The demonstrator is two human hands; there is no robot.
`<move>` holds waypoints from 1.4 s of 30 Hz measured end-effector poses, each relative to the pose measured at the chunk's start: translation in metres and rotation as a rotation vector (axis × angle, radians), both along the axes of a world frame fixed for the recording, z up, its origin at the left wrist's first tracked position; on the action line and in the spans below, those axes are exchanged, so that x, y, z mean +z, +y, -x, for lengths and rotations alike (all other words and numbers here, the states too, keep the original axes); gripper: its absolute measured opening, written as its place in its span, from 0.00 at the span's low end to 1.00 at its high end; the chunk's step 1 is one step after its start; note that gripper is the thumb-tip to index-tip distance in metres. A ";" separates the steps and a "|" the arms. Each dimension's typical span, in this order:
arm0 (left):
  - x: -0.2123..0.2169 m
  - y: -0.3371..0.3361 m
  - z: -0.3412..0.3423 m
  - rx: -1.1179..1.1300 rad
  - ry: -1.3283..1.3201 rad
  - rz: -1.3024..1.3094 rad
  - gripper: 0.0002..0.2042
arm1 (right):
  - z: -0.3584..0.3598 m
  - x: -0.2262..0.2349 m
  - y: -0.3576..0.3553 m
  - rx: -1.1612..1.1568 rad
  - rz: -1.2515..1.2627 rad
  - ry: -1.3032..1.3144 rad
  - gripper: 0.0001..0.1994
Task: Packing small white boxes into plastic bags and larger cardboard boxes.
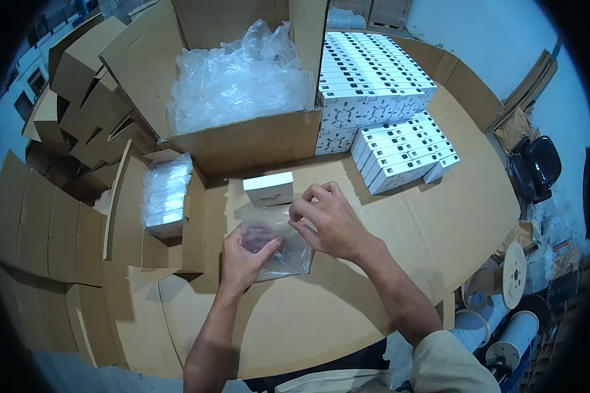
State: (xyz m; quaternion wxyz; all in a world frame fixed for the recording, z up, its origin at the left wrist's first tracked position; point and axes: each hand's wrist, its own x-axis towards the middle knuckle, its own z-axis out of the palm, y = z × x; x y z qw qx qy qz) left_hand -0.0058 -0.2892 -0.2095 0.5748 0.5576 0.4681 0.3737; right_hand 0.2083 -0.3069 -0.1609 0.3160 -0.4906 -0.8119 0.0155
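Observation:
A clear plastic bag (296, 254) lies between my hands above the cardboard-covered table. My left hand (244, 257) grips its left side, with the thumb on top and the other fingers showing through the film. At the bag's upper right edge, my right hand (333, 224) is closed in a pinch, fingers bent toward the thumb. A small white box (269, 190) with a printed mark stands upright just beyond the bag. To the left, an open carton (193, 226) contains a row of white boxes wrapped in clear plastic (167, 190).
Behind the hands, a large open carton (242, 144) is heaped with clear plastic bags (242, 82). White printed boxes (373, 72) are stacked at the back right, with a lower row (403, 154) in front. Empty cartons (88, 98) pile up at far left. Spools (512, 275) stand beyond the table's right edge.

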 end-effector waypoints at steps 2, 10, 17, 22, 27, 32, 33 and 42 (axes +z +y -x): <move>0.000 0.001 0.001 -0.008 0.007 -0.018 0.16 | 0.003 0.005 0.000 -0.019 0.096 0.053 0.11; 0.006 0.000 0.000 -0.031 -0.010 -0.019 0.15 | 0.012 0.025 0.008 0.036 0.340 0.012 0.08; 0.005 0.000 0.000 -0.009 0.099 -0.090 0.17 | 0.022 0.036 0.013 0.113 0.402 0.072 0.04; -0.002 0.001 0.003 -0.003 0.077 -0.105 0.19 | 0.021 0.038 0.014 0.115 0.496 0.056 0.05; 0.000 0.002 0.006 -0.069 0.109 -0.138 0.22 | 0.019 0.034 0.013 0.163 0.500 0.143 0.05; -0.005 0.004 0.008 -0.134 0.111 -0.081 0.23 | 0.017 0.029 0.018 0.246 0.384 0.220 0.04; -0.005 0.005 0.009 -0.135 0.117 -0.065 0.23 | 0.016 0.027 0.019 0.260 0.360 0.225 0.05; -0.010 0.005 0.011 -0.091 0.131 -0.104 0.23 | 0.004 0.001 0.033 0.177 0.188 0.861 0.09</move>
